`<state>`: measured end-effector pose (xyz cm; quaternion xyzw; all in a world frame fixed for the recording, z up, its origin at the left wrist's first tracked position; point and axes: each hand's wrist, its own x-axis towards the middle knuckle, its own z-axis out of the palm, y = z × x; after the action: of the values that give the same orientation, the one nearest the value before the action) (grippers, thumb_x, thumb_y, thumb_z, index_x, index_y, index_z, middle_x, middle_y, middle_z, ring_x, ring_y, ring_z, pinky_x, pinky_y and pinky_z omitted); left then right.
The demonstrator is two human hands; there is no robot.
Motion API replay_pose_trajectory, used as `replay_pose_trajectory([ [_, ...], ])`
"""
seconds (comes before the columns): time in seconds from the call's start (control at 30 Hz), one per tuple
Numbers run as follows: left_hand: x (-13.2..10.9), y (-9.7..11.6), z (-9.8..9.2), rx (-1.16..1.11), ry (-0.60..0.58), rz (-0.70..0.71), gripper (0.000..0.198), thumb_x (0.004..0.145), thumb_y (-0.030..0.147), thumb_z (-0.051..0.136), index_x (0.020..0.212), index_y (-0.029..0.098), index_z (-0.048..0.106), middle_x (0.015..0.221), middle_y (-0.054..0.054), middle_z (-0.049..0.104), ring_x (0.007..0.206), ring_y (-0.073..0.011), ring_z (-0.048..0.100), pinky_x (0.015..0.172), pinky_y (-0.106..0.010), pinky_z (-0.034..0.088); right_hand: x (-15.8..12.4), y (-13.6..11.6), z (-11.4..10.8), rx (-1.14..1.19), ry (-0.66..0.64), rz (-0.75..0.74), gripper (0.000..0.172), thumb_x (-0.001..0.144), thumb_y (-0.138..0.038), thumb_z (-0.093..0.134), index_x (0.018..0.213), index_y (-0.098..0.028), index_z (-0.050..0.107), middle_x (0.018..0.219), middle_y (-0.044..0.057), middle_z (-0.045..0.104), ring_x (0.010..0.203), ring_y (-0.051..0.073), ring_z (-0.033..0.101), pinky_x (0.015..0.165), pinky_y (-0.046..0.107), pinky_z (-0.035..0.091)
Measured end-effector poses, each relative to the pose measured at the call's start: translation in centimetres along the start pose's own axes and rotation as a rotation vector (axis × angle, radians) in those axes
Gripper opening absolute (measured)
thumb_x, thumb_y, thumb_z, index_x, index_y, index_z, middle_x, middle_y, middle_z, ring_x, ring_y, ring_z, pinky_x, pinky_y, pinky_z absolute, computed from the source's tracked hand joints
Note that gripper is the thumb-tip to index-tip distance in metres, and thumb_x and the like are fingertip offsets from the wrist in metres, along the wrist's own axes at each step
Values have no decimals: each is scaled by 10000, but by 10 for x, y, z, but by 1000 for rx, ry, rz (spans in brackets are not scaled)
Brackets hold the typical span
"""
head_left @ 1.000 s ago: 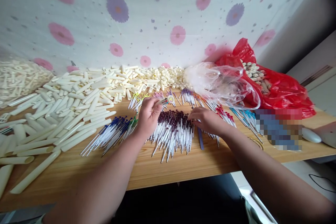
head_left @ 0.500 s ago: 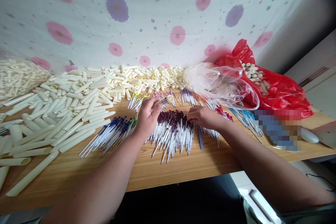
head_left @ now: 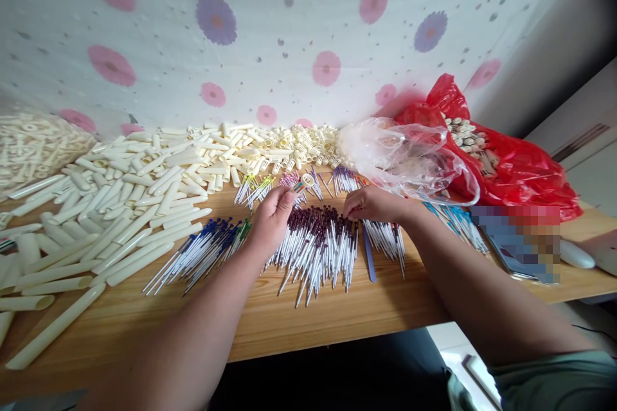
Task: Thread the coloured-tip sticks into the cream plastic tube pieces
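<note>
Slotted piece in the left grip, plenty of loose rods around

Much appears left across the wooden bench (head_left: 308,327), smooth and streaked with grain. Hollow cream tubes (head_left: 120,199), glossy and many tapering at 1 end, lie heaped from its left end along the far edge, unfilled as far as can be seen. Towards the far right corner sprawls a crinkled red bag (head_left: 530,170), a filmy clear bag (head_left: 395,144) against it. Thin, straight white rods lie loose but sorted by end colour: a dense fan of maroon-ended rods (head_left: 318,257) at mid-bench, nearer the front edge, with blue-ended rods (head_left: 193,253) leftward and light-blue-ended rods (head_left: 457,228) towards the right end.

The right hand (head_left: 375,204) is at the fan's right side, fingertips bunched; I cannot tell whether its grip has a rod. Beyond the fan, the left hand (head_left: 272,215) grips 1 tilted slotted cream piece (head_left: 304,183). Colours show within it, so it is probably partly filled.
</note>
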<state>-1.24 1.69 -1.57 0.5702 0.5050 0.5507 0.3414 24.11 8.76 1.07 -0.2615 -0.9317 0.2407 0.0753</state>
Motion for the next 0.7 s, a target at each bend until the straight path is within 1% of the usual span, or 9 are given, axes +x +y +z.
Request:
replay_pose_trajectory([
  [0.3, -1, 6, 1, 61, -81, -17, 476, 829, 600, 432, 971, 172, 584, 931, -69, 638, 837, -189, 559, 733, -291, 413, 1, 3, 12, -12, 72, -13, 190, 803, -152, 517, 852, -158, 700, 837, 56, 703, 755, 148, 641, 726, 253, 472],
  [0.5, -2, 1, 0, 73, -87, -20, 439, 843, 576, 430, 952, 182, 590, 870, -47, 624, 797, -175, 546, 716, -278, 410, 0, 3, 16, 32, 114, 114, 196, 763, -136, 522, 866, -153, 687, 818, 42, 705, 697, 145, 633, 662, 239, 454],
  [0.6, -1, -2, 1, 62, -89, -9, 415, 846, 562, 441, 938, 186, 591, 842, -38, 617, 791, -172, 542, 723, -276, 413, -1, 3, 15, 44, 106, 138, 205, 776, -151, 508, 889, -148, 679, 797, 39, 699, 678, 142, 624, 643, 238, 441],
  [0.7, -1, -3, 2, 40, -93, -9, 401, 844, 557, 449, 944, 194, 590, 860, -36, 623, 818, -176, 549, 756, -282, 414, -1, 5, 16, 86, 118, 140, 195, 781, -167, 508, 884, -146, 673, 798, 41, 693, 686, 139, 621, 646, 235, 441],
])
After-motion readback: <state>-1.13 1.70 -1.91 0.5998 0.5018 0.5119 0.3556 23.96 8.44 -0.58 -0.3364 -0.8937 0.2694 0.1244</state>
